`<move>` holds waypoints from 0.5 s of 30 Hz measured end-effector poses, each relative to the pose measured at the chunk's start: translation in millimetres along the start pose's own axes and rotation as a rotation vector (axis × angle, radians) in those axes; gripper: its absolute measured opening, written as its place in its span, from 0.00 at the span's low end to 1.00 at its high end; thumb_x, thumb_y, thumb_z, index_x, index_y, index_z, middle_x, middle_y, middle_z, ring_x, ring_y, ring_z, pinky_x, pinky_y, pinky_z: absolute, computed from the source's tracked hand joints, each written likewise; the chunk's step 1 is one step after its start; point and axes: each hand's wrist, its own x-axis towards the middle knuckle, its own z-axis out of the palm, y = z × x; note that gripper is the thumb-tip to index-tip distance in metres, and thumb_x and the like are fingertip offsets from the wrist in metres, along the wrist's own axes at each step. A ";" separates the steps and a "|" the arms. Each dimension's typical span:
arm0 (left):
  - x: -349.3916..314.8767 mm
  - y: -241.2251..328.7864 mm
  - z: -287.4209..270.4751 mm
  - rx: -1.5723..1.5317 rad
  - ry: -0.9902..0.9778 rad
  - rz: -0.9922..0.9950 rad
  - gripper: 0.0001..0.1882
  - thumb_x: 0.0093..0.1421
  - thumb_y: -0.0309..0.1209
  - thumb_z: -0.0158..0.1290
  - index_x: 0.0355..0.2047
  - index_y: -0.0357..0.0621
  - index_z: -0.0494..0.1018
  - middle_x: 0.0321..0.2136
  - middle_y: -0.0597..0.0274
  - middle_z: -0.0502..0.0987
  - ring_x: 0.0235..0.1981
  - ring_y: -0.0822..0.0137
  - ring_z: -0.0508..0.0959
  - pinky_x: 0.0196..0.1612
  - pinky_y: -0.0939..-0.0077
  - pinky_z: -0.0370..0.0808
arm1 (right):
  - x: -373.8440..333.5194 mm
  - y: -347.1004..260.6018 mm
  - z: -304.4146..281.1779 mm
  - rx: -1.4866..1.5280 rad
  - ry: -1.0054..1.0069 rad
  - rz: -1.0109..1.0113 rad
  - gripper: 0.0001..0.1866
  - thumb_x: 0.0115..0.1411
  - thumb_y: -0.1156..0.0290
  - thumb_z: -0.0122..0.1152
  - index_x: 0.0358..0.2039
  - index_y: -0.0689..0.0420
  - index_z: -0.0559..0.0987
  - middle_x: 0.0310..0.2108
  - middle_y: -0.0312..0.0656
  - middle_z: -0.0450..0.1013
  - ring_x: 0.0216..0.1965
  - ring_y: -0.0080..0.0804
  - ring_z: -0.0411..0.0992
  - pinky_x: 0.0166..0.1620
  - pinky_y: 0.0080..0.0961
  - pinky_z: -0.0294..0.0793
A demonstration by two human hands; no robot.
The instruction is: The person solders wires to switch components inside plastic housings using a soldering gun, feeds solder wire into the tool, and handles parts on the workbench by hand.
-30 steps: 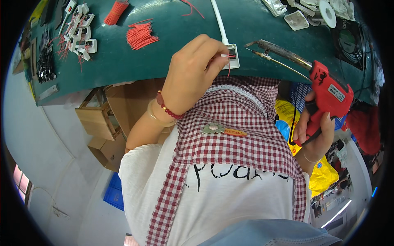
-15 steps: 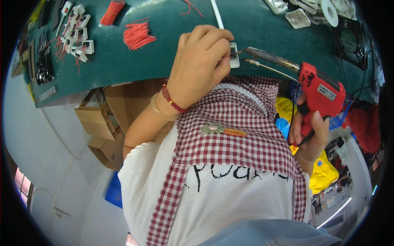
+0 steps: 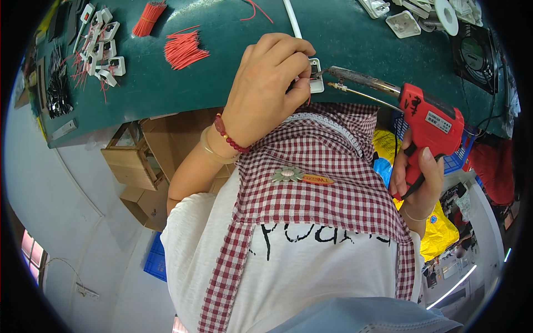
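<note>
Green counter (image 3: 233, 94) carries a red wire bundle (image 3: 183, 49), a row of white parts (image 3: 102, 53) at far left, more white parts and a solder reel (image 3: 446, 15) at top right. Left hand (image 3: 266, 91), grip pinched on a small white part (image 3: 316, 77) at the counter's near edge; right hand (image 3: 419, 180), grip wrapped tight round the red soldering gun (image 3: 430, 119), tip touching that part. Looks mid-joint: this part is in work, loose wires and parts still wait.
</note>
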 end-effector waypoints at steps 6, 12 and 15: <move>-0.4 -0.5 -1.2 -0.012 -0.007 -0.002 0.06 0.44 0.22 0.55 0.23 0.41 0.68 0.40 0.64 0.76 0.44 0.59 0.72 0.46 0.66 0.69 | -1.3 1.3 0.7 0.017 0.021 -0.005 0.21 0.61 0.58 0.51 0.41 0.67 0.66 0.13 0.43 0.67 0.08 0.20 0.60 0.14 0.15 0.66; 0.7 -1.8 -0.6 -0.017 0.000 0.012 0.06 0.44 0.22 0.55 0.23 0.41 0.69 0.40 0.64 0.76 0.44 0.59 0.72 0.46 0.67 0.69 | -2.4 -5.9 6.6 0.035 0.033 -0.016 0.21 0.61 0.58 0.50 0.42 0.66 0.67 0.13 0.43 0.66 0.07 0.20 0.60 0.14 0.14 0.65; 0.8 -2.2 -0.9 -0.011 -0.001 0.013 0.06 0.44 0.22 0.55 0.23 0.41 0.69 0.40 0.64 0.76 0.43 0.59 0.72 0.45 0.67 0.70 | 0.3 -5.6 5.3 0.031 0.025 -0.011 0.21 0.62 0.58 0.50 0.42 0.66 0.67 0.13 0.43 0.66 0.07 0.20 0.60 0.13 0.15 0.65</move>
